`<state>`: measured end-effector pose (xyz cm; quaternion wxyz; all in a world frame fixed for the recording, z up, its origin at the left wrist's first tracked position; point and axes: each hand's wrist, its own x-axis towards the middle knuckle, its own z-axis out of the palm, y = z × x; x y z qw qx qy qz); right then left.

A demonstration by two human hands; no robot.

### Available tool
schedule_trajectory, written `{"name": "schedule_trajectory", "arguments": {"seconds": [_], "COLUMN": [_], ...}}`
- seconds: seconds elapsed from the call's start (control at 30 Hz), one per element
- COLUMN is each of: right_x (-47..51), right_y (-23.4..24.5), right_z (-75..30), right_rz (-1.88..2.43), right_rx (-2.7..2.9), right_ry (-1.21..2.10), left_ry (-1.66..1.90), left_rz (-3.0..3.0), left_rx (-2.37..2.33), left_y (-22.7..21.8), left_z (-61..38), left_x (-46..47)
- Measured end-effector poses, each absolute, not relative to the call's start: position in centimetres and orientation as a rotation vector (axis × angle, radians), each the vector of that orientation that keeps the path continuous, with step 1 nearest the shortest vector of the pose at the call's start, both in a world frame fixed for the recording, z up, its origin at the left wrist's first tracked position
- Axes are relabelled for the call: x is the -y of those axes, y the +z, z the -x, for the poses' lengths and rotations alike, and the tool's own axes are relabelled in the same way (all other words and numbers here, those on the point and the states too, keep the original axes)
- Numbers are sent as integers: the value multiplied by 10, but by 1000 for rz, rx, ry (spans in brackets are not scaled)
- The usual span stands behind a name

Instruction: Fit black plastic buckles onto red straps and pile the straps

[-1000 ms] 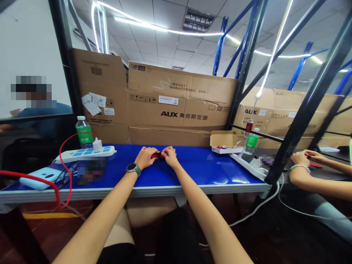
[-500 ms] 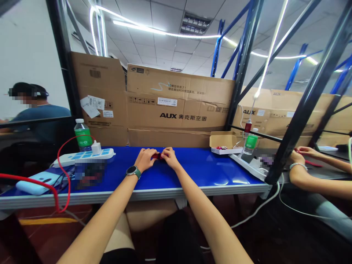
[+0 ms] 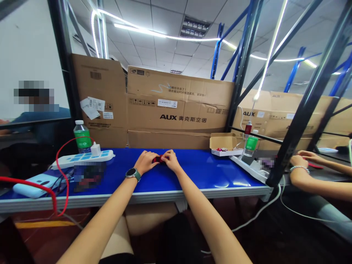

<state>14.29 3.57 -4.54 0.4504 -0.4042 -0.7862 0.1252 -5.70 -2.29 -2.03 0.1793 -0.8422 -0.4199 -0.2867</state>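
Both my hands rest on the blue table (image 3: 192,176), fingers curled round a small red object (image 3: 157,159) held between them. My left hand (image 3: 146,161), with a watch on its wrist, grips the object's left end. My right hand (image 3: 170,160) pinches its right end. Most of the red object is hidden by my fingers, so its shape is unclear.
A small open cardboard box (image 3: 222,144) with small pieces stands at the back right, beside a green bottle (image 3: 250,145). At the left lie a white power strip (image 3: 82,158), another green bottle (image 3: 81,135), a red cable (image 3: 59,172) and a light blue device (image 3: 34,184). A co-worker's hands (image 3: 302,158) work at the right.
My hands stay together on the red object with only slight finger shifts. The view has tilted a little. The co-worker's hands at the right have moved slightly.
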Motion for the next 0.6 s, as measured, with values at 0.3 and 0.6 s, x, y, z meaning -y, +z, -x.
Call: {"name": "schedule_trajectory", "arguments": {"seconds": [0.3,0.6], "right_x": [-29,-28], "right_y": [-42,-39], "right_z": [-144,-149], "right_rz": [1106,1091], "right_rx": [1906,1837], "right_ry": [389,321], "left_ry": [-852,-901], "left_rz": [2375,2433], "left_rx": [1207,1261], "left_y": [-22,-25], "left_z": [62,65], "left_x": [20,16]}}
